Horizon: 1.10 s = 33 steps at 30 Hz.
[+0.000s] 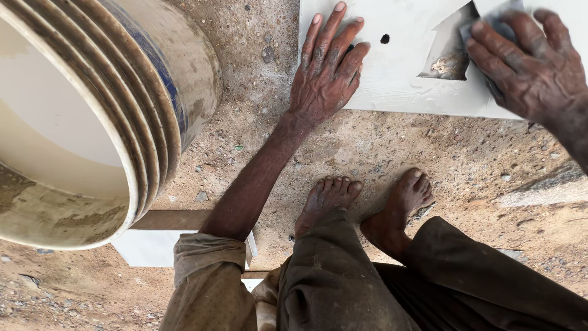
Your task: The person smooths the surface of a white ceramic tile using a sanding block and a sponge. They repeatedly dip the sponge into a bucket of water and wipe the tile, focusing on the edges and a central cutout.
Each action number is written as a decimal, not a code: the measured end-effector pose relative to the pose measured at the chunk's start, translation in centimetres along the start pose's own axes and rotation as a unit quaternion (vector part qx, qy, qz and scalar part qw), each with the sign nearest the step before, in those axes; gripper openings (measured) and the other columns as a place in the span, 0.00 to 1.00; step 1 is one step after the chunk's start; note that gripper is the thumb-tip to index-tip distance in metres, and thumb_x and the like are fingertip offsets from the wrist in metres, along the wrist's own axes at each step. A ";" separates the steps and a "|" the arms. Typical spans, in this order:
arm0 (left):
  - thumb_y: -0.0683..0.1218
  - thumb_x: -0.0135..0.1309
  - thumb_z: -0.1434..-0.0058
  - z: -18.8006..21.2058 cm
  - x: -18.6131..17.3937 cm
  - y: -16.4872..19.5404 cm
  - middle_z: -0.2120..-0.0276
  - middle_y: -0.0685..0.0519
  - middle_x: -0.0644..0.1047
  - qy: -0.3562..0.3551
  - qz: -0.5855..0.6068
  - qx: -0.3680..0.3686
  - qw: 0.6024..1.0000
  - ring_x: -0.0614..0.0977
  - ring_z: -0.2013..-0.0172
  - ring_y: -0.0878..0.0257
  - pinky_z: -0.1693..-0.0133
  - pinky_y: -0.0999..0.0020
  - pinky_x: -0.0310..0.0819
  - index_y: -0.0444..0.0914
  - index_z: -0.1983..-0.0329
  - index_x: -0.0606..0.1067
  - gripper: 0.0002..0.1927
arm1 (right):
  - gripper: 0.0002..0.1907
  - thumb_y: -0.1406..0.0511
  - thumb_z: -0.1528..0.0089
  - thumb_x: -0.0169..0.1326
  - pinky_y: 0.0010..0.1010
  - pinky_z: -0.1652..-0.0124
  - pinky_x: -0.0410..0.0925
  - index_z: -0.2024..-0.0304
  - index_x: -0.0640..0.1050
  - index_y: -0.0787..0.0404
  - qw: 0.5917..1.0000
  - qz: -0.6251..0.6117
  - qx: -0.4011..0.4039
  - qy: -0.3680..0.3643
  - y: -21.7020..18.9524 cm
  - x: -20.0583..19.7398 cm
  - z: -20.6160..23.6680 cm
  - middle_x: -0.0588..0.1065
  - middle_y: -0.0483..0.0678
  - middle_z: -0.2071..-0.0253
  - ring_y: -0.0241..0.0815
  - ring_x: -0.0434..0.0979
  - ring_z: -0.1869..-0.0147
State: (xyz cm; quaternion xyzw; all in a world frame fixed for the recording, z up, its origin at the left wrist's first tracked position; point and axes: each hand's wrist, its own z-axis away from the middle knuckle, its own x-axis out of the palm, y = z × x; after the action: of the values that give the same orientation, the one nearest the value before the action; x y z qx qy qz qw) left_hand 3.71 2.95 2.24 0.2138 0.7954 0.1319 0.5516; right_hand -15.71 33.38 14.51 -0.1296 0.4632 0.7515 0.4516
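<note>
Hands (327,70) on board (398,73) (bucket (153,79) beside)

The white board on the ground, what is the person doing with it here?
A person squats barefoot on sandy ground beside a flat white painted board with an arrow-shaped cut-out. The left hand lies flat on the board, fingers spread, pressing it down. The right hand presses a small grey sheet, perhaps sandpaper, against the board by the cut-out. A large dirty cream plastic bucket stands to the left, apart from both hands.
</note>
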 end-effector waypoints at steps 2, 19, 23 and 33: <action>0.42 0.61 0.24 -0.1 0.0 0.0 0.24 0.48 0.61 0.003 -0.003 -0.001 1.000 0.48 0.20 0.49 0.18 0.41 0.35 0.42 0.35 0.71 0.17 | 0.34 0.45 0.35 0.52 0.46 0.22 0.47 0.25 0.68 0.33 0.998 -0.054 -0.008 -0.024 -0.1 0.0 0.1 0.63 0.33 0.20 0.34 0.56 0.18; 0.43 0.60 0.24 -0.1 0.1 -0.2 0.25 0.47 0.62 0.009 -0.004 0.006 1.000 0.49 0.20 0.48 0.18 0.41 0.36 0.42 0.33 0.70 0.19 | 0.33 0.53 0.31 0.49 0.52 0.25 0.58 0.23 0.65 0.41 0.969 -0.245 0.010 0.026 -0.6 0.4 2.1 0.65 0.42 0.20 0.47 0.55 0.18; 0.42 0.60 0.25 -0.2 0.3 -0.2 0.25 0.46 0.62 0.016 -0.010 0.018 1.000 0.49 0.20 0.47 0.18 0.41 0.36 0.41 0.34 0.70 0.19 | 0.25 0.62 0.25 0.39 0.56 0.44 0.73 0.26 0.67 0.54 0.783 -0.606 0.120 0.068 1.0 0.6 3.3 0.72 0.59 0.29 0.57 0.74 0.40; 0.42 0.60 0.25 -0.6 0.4 -0.3 0.27 0.45 0.64 0.026 0.007 0.012 1.000 0.51 0.21 0.47 0.19 0.40 0.38 0.40 0.34 0.72 0.18 | 0.19 0.69 0.26 0.53 0.45 0.63 0.78 0.32 0.76 0.66 0.751 -0.641 0.140 0.074 4.1 1.4 1.0 0.81 0.69 0.55 0.55 0.83 0.57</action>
State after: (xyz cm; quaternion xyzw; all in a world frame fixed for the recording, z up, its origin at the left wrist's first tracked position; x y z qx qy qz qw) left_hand 3.02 2.94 2.00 0.2228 0.8093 0.1314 0.5273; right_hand -19.58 34.29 16.60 -0.3870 0.4033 0.2000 0.8047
